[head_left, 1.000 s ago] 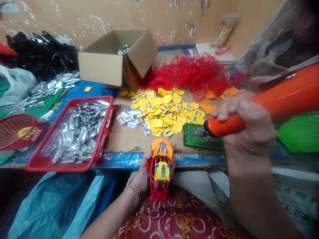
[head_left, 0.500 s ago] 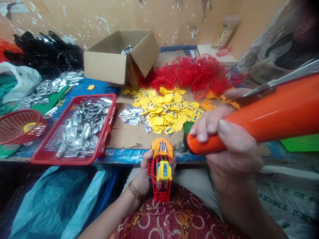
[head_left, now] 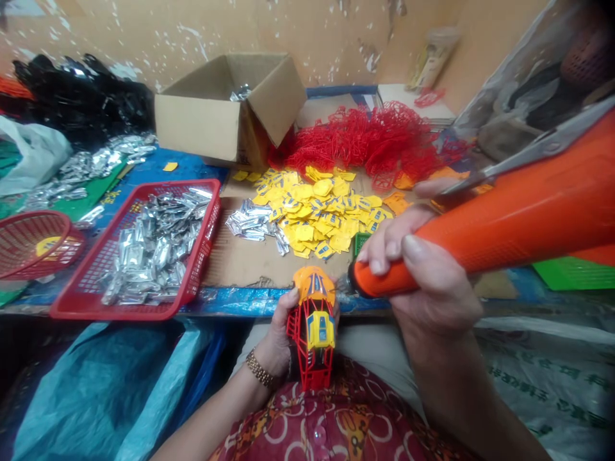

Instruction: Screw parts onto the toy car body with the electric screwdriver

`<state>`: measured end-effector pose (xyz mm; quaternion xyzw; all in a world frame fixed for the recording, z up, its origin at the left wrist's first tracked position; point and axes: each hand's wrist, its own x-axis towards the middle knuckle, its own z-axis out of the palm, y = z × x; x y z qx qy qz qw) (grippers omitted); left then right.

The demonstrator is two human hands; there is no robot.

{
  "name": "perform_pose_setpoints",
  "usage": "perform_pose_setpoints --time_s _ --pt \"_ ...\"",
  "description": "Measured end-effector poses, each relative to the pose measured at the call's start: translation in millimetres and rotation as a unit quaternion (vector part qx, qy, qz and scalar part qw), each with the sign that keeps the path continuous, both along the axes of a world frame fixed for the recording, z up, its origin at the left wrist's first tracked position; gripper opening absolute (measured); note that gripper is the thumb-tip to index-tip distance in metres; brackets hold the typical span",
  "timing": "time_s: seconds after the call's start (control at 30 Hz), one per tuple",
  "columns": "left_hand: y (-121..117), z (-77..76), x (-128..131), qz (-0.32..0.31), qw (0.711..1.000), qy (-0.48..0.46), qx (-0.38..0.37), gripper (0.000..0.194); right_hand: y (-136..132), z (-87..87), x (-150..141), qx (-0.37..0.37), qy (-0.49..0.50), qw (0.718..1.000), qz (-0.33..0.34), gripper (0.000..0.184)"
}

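The left hand (head_left: 283,323) curls around one toy car (head_left: 313,333) at 6 o'clock, its red cage, yellow body and orange cap already joined. The right hand (head_left: 432,298) wraps one orange screwdriver (head_left: 480,237), its bit just beside the cap. Uncounted loose yellow pieces (head_left: 312,214) and red cages (head_left: 365,144) lie at 12 o'clock; silver packets (head_left: 154,246) fill one of two red baskets (head_left: 113,314) at 9 o'clock.

The toy car shell (head_left: 313,333) is a red lattice under a yellow and orange top — blue stripes on the orange. The electric screwdriver (head_left: 461,246) is bright orange, the basket (head_left: 144,184) red with silver foil packets (head_left: 154,250), the shirt (head_left: 307,429) maroon with white rings.
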<state>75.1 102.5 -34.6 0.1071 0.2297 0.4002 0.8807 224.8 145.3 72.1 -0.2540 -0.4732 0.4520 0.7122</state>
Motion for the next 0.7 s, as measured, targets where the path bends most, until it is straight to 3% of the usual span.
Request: perform_pose_setpoints --time_s 0.2,0.47,0.7 --pt "-1.1 7.9 1.1 0.004 1.0 0.012 -0.019 0.065 -1.5 0.1 -0.2 -0.023 -0.008 1.0 -0.02 0.031" --pt "-3.6 5.5 2.5 -0.02 0.999 0.018 0.018 0.058 -1.2 -2.4 0.2 -0.009 -0.044 0.999 -0.023 0.021" --pt "-7.6 1.5 0.1 0.025 0.997 0.071 -0.008 0.056 -5.3 -7.1 -3.4 -0.01 -0.033 0.999 -0.024 0.023"
